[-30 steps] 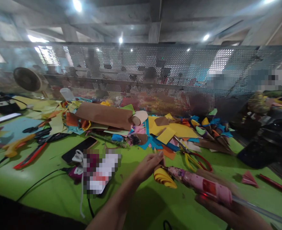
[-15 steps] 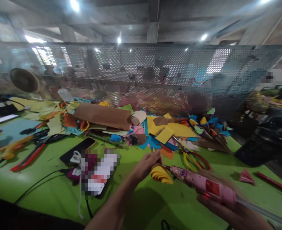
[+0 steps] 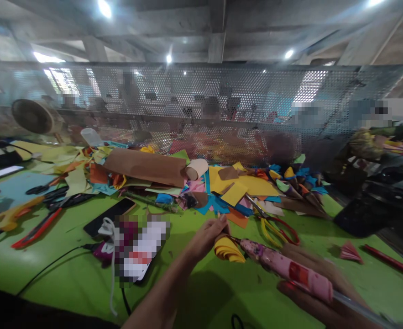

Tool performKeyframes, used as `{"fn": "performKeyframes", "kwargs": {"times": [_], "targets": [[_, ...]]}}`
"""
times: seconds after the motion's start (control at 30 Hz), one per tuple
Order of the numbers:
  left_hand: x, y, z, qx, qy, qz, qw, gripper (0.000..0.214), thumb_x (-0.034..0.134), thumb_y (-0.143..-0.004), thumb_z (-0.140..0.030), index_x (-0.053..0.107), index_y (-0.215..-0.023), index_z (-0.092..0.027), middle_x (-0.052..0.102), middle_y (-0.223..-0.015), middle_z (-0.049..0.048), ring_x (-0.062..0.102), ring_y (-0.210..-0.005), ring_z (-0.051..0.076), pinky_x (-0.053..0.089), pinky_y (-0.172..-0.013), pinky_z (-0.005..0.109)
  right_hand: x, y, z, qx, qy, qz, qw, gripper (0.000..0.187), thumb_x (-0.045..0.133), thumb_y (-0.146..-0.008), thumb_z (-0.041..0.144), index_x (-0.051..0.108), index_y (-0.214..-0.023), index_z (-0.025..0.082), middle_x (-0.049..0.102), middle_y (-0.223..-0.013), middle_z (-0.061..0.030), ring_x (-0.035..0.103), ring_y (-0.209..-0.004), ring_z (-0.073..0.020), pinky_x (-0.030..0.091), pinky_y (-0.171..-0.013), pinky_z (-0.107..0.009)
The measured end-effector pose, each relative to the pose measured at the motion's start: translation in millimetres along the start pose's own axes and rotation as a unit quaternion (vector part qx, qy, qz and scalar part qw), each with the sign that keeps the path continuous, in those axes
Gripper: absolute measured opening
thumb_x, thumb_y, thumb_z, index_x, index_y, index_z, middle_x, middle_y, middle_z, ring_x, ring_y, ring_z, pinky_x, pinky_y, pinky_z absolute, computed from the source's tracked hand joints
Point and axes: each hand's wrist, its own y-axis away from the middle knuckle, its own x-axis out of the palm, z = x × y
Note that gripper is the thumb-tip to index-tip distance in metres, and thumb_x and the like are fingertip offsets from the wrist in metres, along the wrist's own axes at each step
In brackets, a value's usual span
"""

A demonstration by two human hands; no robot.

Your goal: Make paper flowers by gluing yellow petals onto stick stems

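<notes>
My left hand (image 3: 211,234) is closed on a folded yellow paper piece (image 3: 229,250), its layers fanned in pleats below my fingers. A dark brown edge shows at the top of that piece. My right hand (image 3: 311,283) grips a pink glue gun (image 3: 290,269) with a red patch on its side and a clear glue stick out of its back. The gun's nozzle points left and reaches the upper edge of the yellow paper; whether it touches cannot be made out. Behind the gun lie scissors (image 3: 276,228) with red and yellow handles.
On the green table (image 3: 201,292) lie a phone (image 3: 109,216), a purple power strip (image 3: 102,253), a red cutter (image 3: 39,230) and a yellow glue gun (image 3: 19,214). Coloured paper and a brown roll (image 3: 144,165) fill the back. A pink pleated piece (image 3: 351,252) lies right, near a red pen (image 3: 391,261).
The whole view has shifted slightly. Both hands keep their hold, and the glue gun's nozzle stays at the yellow paper.
</notes>
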Motion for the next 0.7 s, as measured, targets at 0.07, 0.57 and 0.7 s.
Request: {"fn": "performKeyframes", "kwargs": {"times": [0.07,0.57,0.7], "targets": [[0.2,0.3,-0.5,0.001,-0.001,0.0,1.0,0.07,0.036,-0.08,-0.081,0.054,-0.062,-0.015,0.046,-0.055,-0.0017,0.04,-0.051,0.01,0.03,-0.051,0.024,0.2,-0.4,0.2,-0.003,0.007,0.005,1.0,0.031,0.055,-0.087,0.054,0.07,-0.071,0.031,0.07,-0.068,-0.0015,0.07,-0.071,-0.0243,0.057,-0.055,-0.03],[-0.8,0.4,0.5,-0.014,0.036,0.0,0.999,0.067,0.04,-0.08,-0.078,0.055,-0.062,-0.015,0.049,-0.055,-0.001,0.043,-0.052,0.01,0.031,-0.052,0.024,0.2,-2.1,5.1,0.009,0.001,-0.027,1.0,0.042,0.05,-0.086,0.065,0.067,-0.065,0.033,0.068,-0.066,-0.0017,0.066,-0.064,-0.0232,0.053,-0.053,-0.032],[-0.9,0.5,1.4,-0.019,0.035,0.0,0.999,0.064,0.043,-0.081,-0.075,0.055,-0.063,-0.015,0.048,-0.055,-0.0016,0.042,-0.051,0.01,0.031,-0.051,0.024,1.1,-0.3,7.7,0.031,0.004,-0.034,0.999,0.044,0.05,-0.085,0.068,0.067,-0.065,0.032,0.069,-0.068,-0.0024,0.067,-0.067,-0.0243,0.054,-0.053,-0.033]]}}
